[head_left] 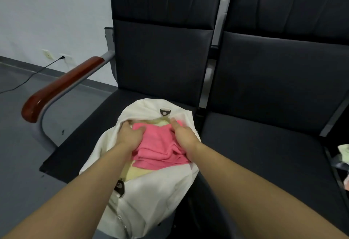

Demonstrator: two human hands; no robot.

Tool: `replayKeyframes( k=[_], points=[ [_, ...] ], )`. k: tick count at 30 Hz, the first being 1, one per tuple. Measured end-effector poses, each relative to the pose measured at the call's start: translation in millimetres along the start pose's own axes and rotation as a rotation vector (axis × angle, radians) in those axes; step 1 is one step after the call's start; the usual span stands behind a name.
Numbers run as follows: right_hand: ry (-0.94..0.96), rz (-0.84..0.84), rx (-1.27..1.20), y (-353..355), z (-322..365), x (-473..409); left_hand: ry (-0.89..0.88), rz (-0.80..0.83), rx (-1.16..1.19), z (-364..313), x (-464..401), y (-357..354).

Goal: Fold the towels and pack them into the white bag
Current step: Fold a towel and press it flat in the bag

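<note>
Far left of frame: grey floor, white wall with two sockets (56,55) and a black cable (32,76) running from one across the floor. Next right, a red-brown wooden armrest (60,86) on a grey metal frame, at the left edge of a dark padded seat (88,125).

Centre, lower half: white bag (151,197) lies on that seat, mouth open toward the upper part of the frame, dark zip pulls at its near and far ends. Inside the opening, a folded pink towel (156,148) sits on top of a pale yellow towel (136,172); yellow shows below the pink edge and again at the far end of the opening.

Left hand (130,134): palm down on the left side of the pink towel, fingers fairly straight, tips tucked under the bag's left rim. Grip open, pressing, nothing clasped.

Right hand (184,135): palm down on the right side of the pink towel, fingers extended toward the bag's far rim. Grip open as well, pressing.

Right of centre: a second dark seat (264,144), separated by a grey metal divider. Far right edge: a bit of pale greenish cloth (344,151), partly cut off by the frame.
</note>
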State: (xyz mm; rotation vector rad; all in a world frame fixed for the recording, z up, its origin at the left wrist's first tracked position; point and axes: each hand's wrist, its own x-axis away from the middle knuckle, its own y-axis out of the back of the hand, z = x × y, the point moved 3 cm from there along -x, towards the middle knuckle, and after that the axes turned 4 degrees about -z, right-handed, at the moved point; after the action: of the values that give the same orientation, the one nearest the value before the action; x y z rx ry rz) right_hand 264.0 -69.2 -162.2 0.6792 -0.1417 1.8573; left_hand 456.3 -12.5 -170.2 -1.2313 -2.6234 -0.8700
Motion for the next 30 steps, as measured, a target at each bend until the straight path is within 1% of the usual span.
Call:
replayKeyframes(
  k=[3,5,8,10,12,14,16,17,18,20,21,23,24,26,28,30],
  points=[
    [0.119,0.014,-0.137,-4.8,7.4,-5.0,-0.212,-0.087,0.026,-14.7,-3.7,4.6],
    [0.220,0.028,-0.188,-13.8,14.0,-9.5,-0.325,-0.124,-0.008,-23.4,-11.2,7.0],
    [0.220,0.038,-0.257,-26.5,20.2,-20.4,-0.431,-0.123,-0.037,-31.0,-23.4,8.4],
    [0.213,0.059,-0.214,-30.5,22.3,-28.3,-0.443,-0.113,-0.093,-30.5,-33.6,8.1],
    [0.225,0.076,-0.051,-32.5,21.2,-34.1,-0.471,-0.110,-0.226,-29.3,-44.6,9.0],
    [0.236,0.084,0.133,-35.7,15.0,-41.2,-0.501,-0.094,-0.409,-28.9,-56.1,12.3],
    [0.265,0.004,0.176,-33.6,11.3,-49.7,-0.482,-0.099,-0.577,-28.8,-62.5,16.9],
    [0.284,-0.038,0.162,-30.2,12.7,-51.3,-0.476,-0.104,-0.616,-29.0,-62.0,18.2],
    [0.287,-0.053,0.146,-26.9,13.6,-53.1,-0.478,-0.109,-0.628,-30.3,-58.7,18.1],
    [0.290,-0.001,0.133,-21.6,13.5,-46.2,-0.499,-0.133,-0.604,-30.6,-48.5,15.6],
    [0.302,0.021,0.136,-19.9,11.5,-39.7,-0.530,-0.150,-0.586,-29.0,-41.5,13.7],
    [0.362,-0.001,0.167,-19.1,5.3,-25.4,-0.633,-0.171,-0.565,-25.5,-26.4,8.9],
    [0.391,-0.018,0.193,-19.5,1.1,-18.5,-0.676,-0.155,-0.569,-22.2,-18.3,6.0],
    [0.448,-0.019,0.246,-20.8,-6.1,-7.3,-0.741,-0.062,-0.618,-13.5,-5.8,-0.4],
    [0.470,0.040,0.341,-20.1,-9.1,3.3,-0.707,0.067,-0.697,0.4,-3.5,-5.9],
    [0.442,0.143,0.506,-21.5,-9.7,13.1,-0.616,0.222,-0.862,12.3,-7.5,-9.8]
  ],
)
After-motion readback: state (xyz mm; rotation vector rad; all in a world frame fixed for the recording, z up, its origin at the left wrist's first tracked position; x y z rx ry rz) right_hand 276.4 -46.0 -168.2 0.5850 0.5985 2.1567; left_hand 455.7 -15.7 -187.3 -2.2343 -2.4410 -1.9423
